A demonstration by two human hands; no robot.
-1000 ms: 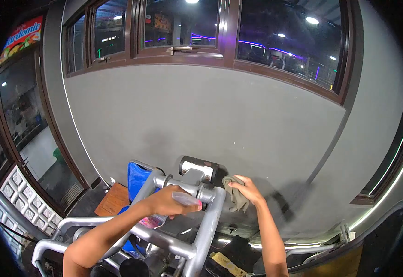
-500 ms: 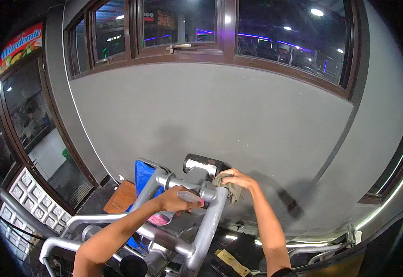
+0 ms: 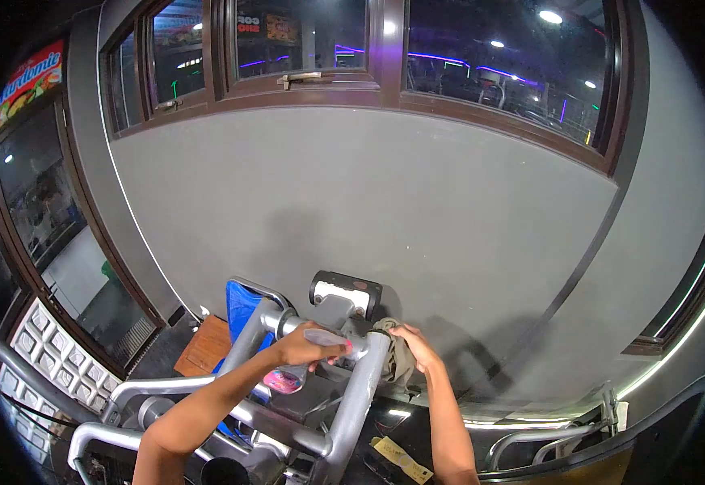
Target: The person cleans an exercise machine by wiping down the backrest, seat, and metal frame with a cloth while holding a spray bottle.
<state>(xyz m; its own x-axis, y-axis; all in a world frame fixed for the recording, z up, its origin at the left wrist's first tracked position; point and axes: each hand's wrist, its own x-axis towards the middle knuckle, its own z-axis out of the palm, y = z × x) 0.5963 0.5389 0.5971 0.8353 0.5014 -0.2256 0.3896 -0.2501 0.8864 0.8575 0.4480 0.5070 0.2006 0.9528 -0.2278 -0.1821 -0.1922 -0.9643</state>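
Note:
My left hand [image 3: 305,347] is closed around the neck of a spray bottle [image 3: 286,378], which has a clear body, a pink label and a pink nozzle tip. The bottle is over the silver tube frame [image 3: 358,400] of a gym machine. My right hand [image 3: 417,346] grips a crumpled olive-grey cloth [image 3: 399,361] against the outer side of the frame's upper corner. Some of the right fingers are hidden by the cloth. Just behind both hands is a black and white padded part [image 3: 346,293] of the machine.
A grey wall [image 3: 352,194] rises behind the machine, with brown-framed windows [image 3: 304,40] above. Blue fabric [image 3: 242,311] and a brown wooden board [image 3: 200,346] are to the left. A yellow paper-like strip [image 3: 401,459] lies low on the right, near more metal tubing [image 3: 546,436].
My right hand has moved from the top of the frame's corner down its outer side with the cloth. The left hand still holds the bottle; the view has shifted slightly.

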